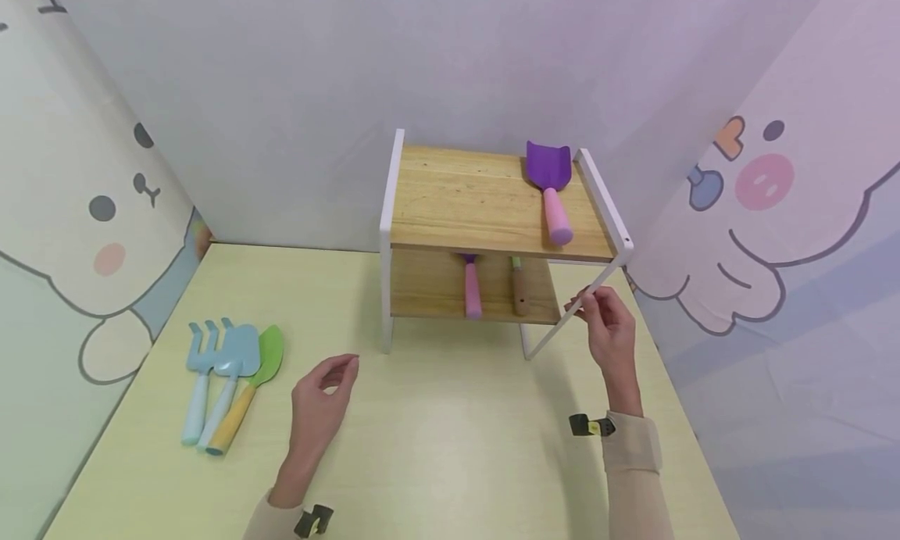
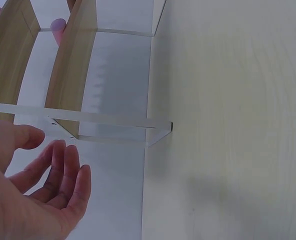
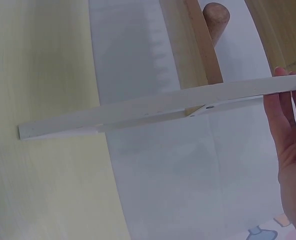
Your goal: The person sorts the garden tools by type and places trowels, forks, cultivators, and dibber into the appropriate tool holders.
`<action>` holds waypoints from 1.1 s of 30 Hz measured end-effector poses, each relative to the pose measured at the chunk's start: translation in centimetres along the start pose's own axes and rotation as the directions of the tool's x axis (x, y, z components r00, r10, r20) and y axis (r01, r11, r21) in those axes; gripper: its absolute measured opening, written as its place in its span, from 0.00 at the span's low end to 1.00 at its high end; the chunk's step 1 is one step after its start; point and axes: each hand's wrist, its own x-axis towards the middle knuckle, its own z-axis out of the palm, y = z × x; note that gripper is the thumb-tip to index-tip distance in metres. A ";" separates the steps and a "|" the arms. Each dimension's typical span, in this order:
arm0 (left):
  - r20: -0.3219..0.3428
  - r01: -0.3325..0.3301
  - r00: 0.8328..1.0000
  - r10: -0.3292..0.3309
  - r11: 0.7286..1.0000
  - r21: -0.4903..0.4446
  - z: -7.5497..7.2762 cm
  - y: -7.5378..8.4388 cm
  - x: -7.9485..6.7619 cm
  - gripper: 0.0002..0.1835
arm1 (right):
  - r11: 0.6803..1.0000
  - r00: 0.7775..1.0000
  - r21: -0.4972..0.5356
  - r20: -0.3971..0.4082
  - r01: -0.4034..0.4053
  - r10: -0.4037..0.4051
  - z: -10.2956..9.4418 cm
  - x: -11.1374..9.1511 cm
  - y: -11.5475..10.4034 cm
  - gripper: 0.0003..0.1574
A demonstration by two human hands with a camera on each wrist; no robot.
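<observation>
A two-tier wooden shelf (image 1: pixel 457 204) with a white frame stands on the table. My right hand (image 1: pixel 612 337) grips its right front leg (image 3: pixel 153 105), fingers curled around the white bar. To the left of the shelf hovers my left hand (image 1: pixel 319 403), fingers loosely bent and holding nothing; the left wrist view shows it apart from the frame. On the top tier lies a purple shovel (image 1: pixel 548 169) with a pink handle. The lower tier bears a pink-handled tool (image 1: pixel 473 290) and a brown-handled tool (image 1: pixel 519 290), their heads mostly hidden under the upper board.
At the table's left lie a light blue rake (image 1: pixel 201 360), a light blue shovel (image 1: pixel 237 352) and a green trowel (image 1: pixel 270 356) with a yellow handle, side by side. Cloth walls with cartoon animals enclose the table (image 1: pixel 436 462) at the back and sides.
</observation>
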 end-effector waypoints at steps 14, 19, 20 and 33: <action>-0.069 0.038 0.997 -0.032 0.995 0.093 -2.6 -1.7 -0.8 0.10 | 1.000 1.000 0.024 0.003 0.001 -0.001 0.3 0.1 -1.5 0.06; -0.100 0.073 0.993 -0.059 0.987 0.140 -3.6 -2.9 -1.0 0.10 | 0.999 1.000 0.050 0.001 -0.006 0.006 0.1 0.1 -0.1 0.06; -0.104 0.082 0.992 -0.067 0.986 0.147 -3.8 -3.1 -1.1 0.10 | 0.999 1.000 0.049 0.002 -0.005 0.005 0.1 0.1 -0.1 0.06; -0.153 0.137 0.982 -0.108 0.971 0.196 -6.1 -4.1 -1.3 0.12 | 0.999 1.000 0.037 0.008 0.002 -0.002 0.2 0.1 -0.6 0.06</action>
